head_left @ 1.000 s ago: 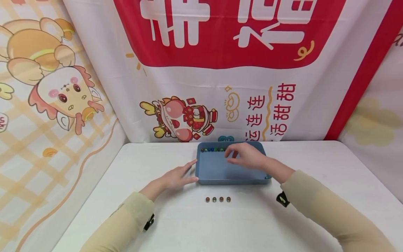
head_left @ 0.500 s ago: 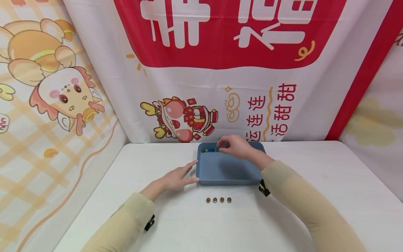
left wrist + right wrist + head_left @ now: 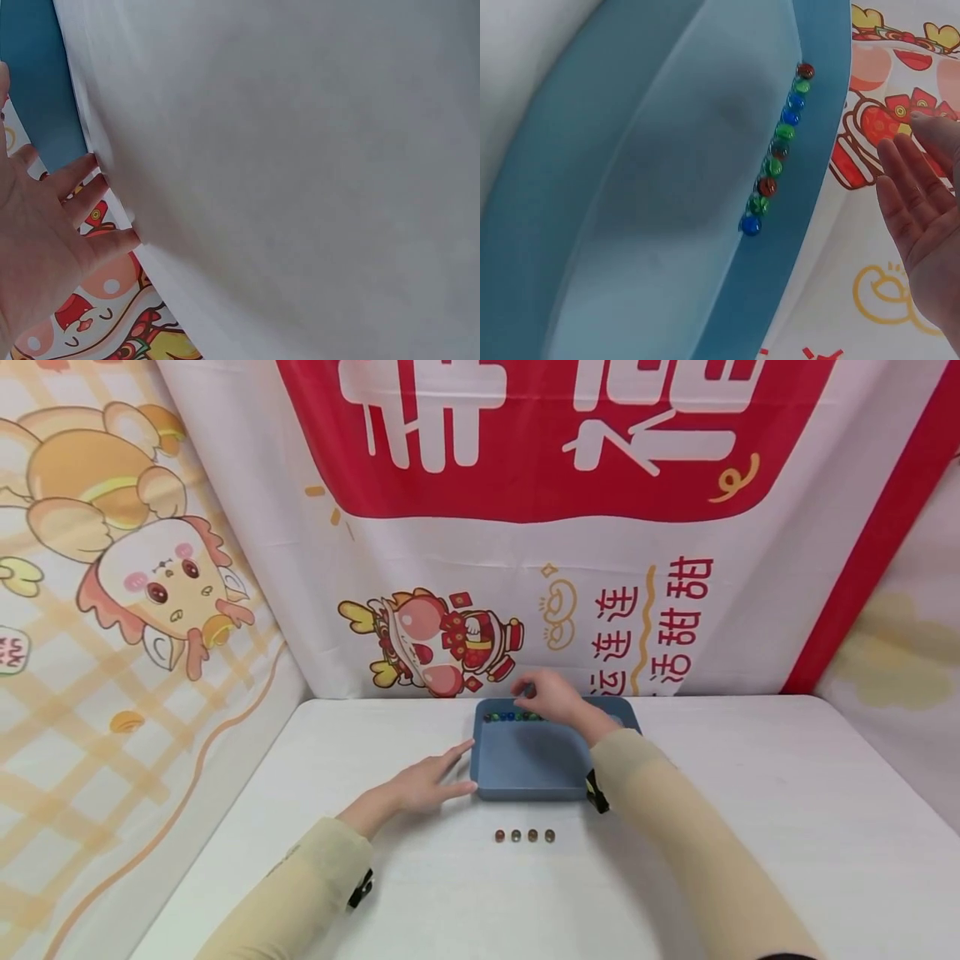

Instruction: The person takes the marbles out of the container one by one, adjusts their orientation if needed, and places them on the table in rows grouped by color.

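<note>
A shallow blue tray (image 3: 525, 760) stands against the back of the white table. Along its far wall runs a row of several touching glass marbles (image 3: 778, 148), coloured green, blue and reddish brown. My left hand (image 3: 426, 783) rests at the tray's left side, thumb and finger spread and touching that wall. Above the far rim hovers my right hand (image 3: 553, 697), its fingers loosely bent. In the right wrist view no object shows between those fingers. Several more marbles (image 3: 532, 836) lie spaced in a line on the table before the tray.
Behind the tray hangs a printed cloth backdrop (image 3: 450, 552), and a patterned cloth wall (image 3: 135, 652) rises on the left. The white tabletop (image 3: 465, 893) reaches out on both sides. My right sleeve (image 3: 675, 810) covers the tray's front right corner.
My right hand has moved left and away from me, from above the tray's middle to its far rim. The left hand keeps its place. The marbles on the table stay where they were.
</note>
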Tool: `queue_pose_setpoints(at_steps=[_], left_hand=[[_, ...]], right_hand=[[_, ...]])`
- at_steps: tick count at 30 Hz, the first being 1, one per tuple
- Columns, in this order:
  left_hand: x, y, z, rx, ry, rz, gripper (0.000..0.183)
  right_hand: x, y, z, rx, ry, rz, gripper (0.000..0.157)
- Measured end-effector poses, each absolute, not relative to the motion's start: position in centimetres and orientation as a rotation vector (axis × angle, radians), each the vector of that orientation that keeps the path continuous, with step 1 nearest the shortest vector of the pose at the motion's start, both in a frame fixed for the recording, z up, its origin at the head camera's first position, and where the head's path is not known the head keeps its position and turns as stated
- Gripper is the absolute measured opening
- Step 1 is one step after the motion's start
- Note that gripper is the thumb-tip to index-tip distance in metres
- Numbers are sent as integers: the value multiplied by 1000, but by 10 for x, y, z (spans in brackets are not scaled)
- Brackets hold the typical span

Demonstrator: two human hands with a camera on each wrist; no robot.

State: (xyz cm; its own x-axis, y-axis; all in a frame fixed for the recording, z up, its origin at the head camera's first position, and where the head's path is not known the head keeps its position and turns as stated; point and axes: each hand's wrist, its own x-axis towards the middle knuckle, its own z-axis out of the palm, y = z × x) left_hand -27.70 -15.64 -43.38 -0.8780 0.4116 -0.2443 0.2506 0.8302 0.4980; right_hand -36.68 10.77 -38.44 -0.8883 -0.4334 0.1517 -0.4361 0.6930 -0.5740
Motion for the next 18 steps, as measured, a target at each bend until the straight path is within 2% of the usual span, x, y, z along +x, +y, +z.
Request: queue_pose_setpoints(at_steps=[7,18], left_hand=[[-280,-156,-434,518,2676,650,77],[-281,-158,-434,536,2675,651,78]], right_hand=[[-371,91,-392,725,-2878,1097,22],[-379,72,-415,710,-2947,1014,25]])
